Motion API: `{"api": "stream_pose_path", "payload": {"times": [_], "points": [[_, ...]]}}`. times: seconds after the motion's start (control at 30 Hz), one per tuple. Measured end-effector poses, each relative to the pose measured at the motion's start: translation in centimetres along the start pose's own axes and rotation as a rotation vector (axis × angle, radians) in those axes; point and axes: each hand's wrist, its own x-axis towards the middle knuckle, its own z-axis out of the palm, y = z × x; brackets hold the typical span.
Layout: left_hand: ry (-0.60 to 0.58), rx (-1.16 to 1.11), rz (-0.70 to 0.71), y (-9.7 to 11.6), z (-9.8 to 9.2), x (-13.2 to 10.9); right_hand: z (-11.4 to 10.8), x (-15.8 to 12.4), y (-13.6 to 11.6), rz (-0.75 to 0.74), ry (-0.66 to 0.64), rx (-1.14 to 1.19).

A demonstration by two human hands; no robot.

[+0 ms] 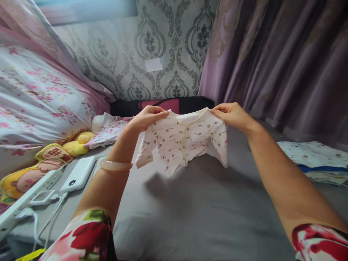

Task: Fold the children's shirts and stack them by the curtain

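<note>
White cloth with small scattered prints makes up the little shirt, which hangs at the centre of the clock face, with a shadow cast on the grey sheet toward six o'clock. The left hand pinches one shoulder between thumb and fingers, toward ten o'clock from the shirt's middle; the right hand pinches the other shoulder the same way, toward two. Between them the neckline sags a little, and a sleeve droops on each side. A pale bangle circles the left forearm. Out at eight o'clock, a white power bank lies just beside a long power strip, with plugs and white cables about them. Nearer nine sit a yellow plush toy and a crumpled printed garment. At three o'clock, folded clothes lie in a small pile, well apart from the right hand. Patterned wallpaper fills twelve o'clock, and a purple curtain hangs toward one and two.
</note>
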Motion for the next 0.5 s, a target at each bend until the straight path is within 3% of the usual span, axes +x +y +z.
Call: {"api": "stream_pose_path", "payload": {"times": [0.1, 0.3, 0.5], "points": [[0.096, 0.024, 0.102, -0.6, 0.2, 0.2, 0.3, 0.2, 0.6, -0.036, 0.087, -0.040], [0.439, 0.271, 0.319, -0.1, 0.4, 0.0, 0.2, -0.8, -0.8, -0.167, 0.282, -0.278], [0.608, 0.498, 0.485, 3.2, -0.2, -4.1, 0.0, -4.0, -4.2, -0.292, 0.437, -0.432]]}}
